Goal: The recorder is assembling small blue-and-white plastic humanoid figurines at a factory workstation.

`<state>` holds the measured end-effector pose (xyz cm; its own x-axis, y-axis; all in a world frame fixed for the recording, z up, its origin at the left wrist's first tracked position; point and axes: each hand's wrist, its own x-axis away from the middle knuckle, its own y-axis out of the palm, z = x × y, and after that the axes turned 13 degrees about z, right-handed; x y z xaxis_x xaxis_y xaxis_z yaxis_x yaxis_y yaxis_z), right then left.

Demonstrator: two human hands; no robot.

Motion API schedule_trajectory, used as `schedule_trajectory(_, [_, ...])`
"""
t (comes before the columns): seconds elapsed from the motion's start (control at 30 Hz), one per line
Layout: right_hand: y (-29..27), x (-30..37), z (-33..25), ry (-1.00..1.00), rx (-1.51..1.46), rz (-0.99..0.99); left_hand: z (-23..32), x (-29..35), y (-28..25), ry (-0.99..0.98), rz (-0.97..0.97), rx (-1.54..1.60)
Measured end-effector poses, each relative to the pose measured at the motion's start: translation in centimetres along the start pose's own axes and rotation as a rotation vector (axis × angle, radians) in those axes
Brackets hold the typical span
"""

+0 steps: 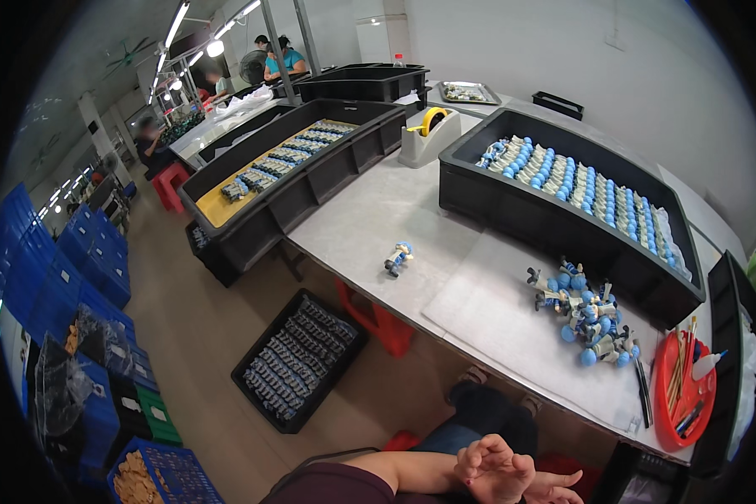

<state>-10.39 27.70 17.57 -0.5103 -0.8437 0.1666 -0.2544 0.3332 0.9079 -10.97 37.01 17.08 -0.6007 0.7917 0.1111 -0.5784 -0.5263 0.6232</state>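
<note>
Small plastic dolls with round blue tops piled ahead of you on flat white sheet. Your front hand half curled, back hand fingers spread; both look empty, can't tell if touching. Behind pile: deep black plastic box, dolls in rows.

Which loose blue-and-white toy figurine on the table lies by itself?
The blue-and-white toy figurine on the grey tabletop, left of the white sheet; the other loose figurines lie heaped on that sheet.
</note>
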Motion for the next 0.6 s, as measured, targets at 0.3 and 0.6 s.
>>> schedule_trajectory(0.3, [-0.2,0.3,-0.1,0.020,-0.031,0.024,-0.1,0.2,-0.1,0.001,-0.014,-0.003])
schedule_trajectory(0.6, [-0.2,0.2,0.1,0.034,-0.038,0.022,-0.6,-0.3,0.1,0.011,-0.018,-0.005])
